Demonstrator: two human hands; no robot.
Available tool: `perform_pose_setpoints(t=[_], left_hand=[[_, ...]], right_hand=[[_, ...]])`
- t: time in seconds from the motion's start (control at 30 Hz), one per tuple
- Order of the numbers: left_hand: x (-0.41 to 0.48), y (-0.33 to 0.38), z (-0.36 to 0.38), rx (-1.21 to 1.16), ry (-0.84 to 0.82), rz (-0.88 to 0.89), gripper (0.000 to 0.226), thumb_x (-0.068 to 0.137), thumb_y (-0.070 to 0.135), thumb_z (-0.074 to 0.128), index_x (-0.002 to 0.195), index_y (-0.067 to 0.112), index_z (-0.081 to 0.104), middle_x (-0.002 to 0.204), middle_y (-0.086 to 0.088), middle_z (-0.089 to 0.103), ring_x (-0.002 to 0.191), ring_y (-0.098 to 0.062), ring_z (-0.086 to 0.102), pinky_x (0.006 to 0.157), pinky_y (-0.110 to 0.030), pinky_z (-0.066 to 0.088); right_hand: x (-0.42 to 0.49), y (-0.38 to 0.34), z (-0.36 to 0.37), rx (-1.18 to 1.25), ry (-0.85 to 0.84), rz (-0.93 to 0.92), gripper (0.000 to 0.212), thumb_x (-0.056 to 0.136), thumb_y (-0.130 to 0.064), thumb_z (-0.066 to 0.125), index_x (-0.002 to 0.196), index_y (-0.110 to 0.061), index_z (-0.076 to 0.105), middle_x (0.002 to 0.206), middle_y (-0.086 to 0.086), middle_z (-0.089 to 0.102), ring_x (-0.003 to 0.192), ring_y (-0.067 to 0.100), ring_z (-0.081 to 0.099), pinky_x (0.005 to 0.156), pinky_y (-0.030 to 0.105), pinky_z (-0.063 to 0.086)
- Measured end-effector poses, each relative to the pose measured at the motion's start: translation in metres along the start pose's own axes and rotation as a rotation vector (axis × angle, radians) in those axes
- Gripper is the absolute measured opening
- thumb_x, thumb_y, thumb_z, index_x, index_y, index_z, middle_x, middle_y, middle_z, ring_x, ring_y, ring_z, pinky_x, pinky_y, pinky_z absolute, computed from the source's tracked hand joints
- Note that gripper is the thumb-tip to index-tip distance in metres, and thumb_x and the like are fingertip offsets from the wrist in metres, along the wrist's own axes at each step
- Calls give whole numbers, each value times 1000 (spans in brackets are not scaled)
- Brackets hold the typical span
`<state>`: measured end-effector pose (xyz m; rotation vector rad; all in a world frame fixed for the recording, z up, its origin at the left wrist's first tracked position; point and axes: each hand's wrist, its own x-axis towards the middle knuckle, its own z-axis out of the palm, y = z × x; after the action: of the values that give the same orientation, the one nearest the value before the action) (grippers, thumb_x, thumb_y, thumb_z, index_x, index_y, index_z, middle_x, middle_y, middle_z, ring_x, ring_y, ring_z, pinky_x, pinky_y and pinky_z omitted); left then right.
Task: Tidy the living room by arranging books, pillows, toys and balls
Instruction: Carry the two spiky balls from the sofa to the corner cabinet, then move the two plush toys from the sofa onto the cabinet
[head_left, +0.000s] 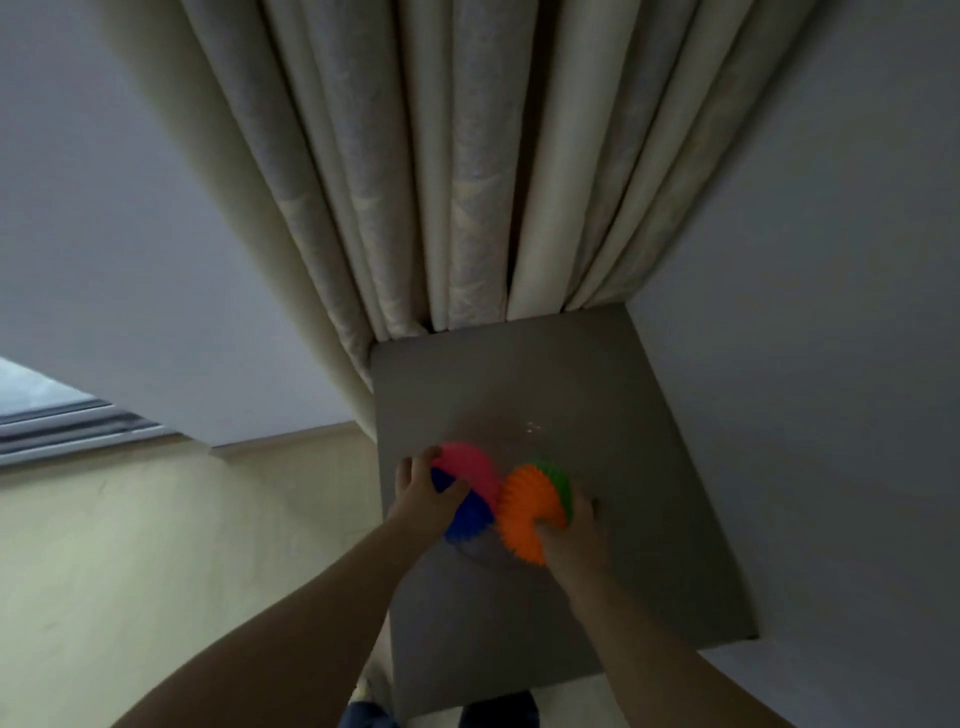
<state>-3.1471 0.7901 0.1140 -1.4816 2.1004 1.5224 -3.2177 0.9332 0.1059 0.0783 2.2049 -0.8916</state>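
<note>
- I count two spiky balls, and both are over the left half of the grey table (597, 389), in the part nearer the person than the middle.
- The pink-and-blue ball (470, 480) sits just inside the table's left edge. The orange-and-green ball (530, 506) is on its right, and the two touch side by side.
- A dark shadow lies on the top just below the pair. I cannot tell whether they rest on the surface or are held slightly above it.
- Two bare hands are in view, one on each ball.
- The left hand (423, 493) comes in from the table's left edge. Its fingers curl round the pink-and-blue ball, with one finger on the pink top and another across the blue part — a firm grip.
- The right hand (569, 535) grips the orange-and-green ball from its near right side, fingers wrapped round the orange and green parts.
- Both forearms reach up from the near edge of the view, the left one over the floor (182, 545) and the right one over the table.
- One pale pleated curtain (467, 182) hangs down to the table's far edge.
- Two plain walls flank it, a left wall (130, 260) and a right wall (831, 312); the table's right edge runs along the right wall.
- One window track (62, 421) shows low at the far left — above the cream floor.
</note>
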Motion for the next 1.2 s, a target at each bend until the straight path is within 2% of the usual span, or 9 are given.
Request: perform_pose_setpoints(t=[0.13,0.23,0.3,0.43,0.5,0.6,0.73,0.9,1.2], left_hand=[[-25,5,-13,-30,15,18,70,90,31,59,148,23,22,155,-6,9,138,-28,26,108,-41,36],[-46,3,-32,-101,114,22,61,92,33,55,145,18,29,151,-7,21,133,-27,35,106,-37,38],[-61,-2,-50,-214,176,3,56,93,34,53,143,16,34,148,-9,29,129,-27,40,103,-33,39],[-103,-33,-109,-482,299,-43,49,94,32,52,137,13,40,141,-9,40,124,-26,44,100,-37,39],[-133,-63,-147,-621,361,-63,43,95,29,52,133,12,44,132,-9,48,113,-25,50,93,-38,45],[-180,-118,-206,-760,459,-75,31,95,25,51,123,12,51,112,-7,57,97,-22,56,74,-31,45],[-253,-208,-276,-917,629,-99,15,96,24,48,107,15,53,94,-2,59,88,-19,57,73,-31,43],[-351,-319,-341,-1120,893,-154,8,96,21,48,93,16,54,89,-1,58,83,-18,57,70,-29,42],[-452,-479,-424,-1335,1224,-318,12,95,19,49,84,18,54,86,-3,58,80,-19,57,68,-29,41]], right_hand=[[-22,-20,-5,-157,123,-28,71,84,-24,59,146,-15,27,151,15,25,136,34,30,111,43,27],[-48,-45,-2,-253,198,-187,66,83,-24,59,143,-15,33,147,12,35,131,31,38,108,41,32],[-65,-59,7,-278,167,-253,63,85,-25,60,143,-18,35,143,9,40,129,29,41,107,38,34],[-111,-85,54,-54,-15,-346,41,87,-20,60,126,-16,49,124,8,53,109,23,52,93,35,45],[-147,-97,91,-14,-126,-357,34,88,-19,57,121,-17,49,116,4,52,101,20,52,81,31,44],[-208,-110,154,10,-296,-395,37,91,-19,53,127,-12,47,118,5,53,98,19,52,73,26,42],[-306,-113,243,-66,-514,-439,25,91,-21,53,115,-13,50,101,3,53,81,14,48,55,20,35],[-420,-92,350,-78,-758,-442,19,90,-12,51,109,-11,51,79,5,57,67,16,51,62,26,40],[-562,-67,502,-287,-1040,-483,15,90,-10,51,105,-9,53,80,6,58,65,18,52,60,27,41]])
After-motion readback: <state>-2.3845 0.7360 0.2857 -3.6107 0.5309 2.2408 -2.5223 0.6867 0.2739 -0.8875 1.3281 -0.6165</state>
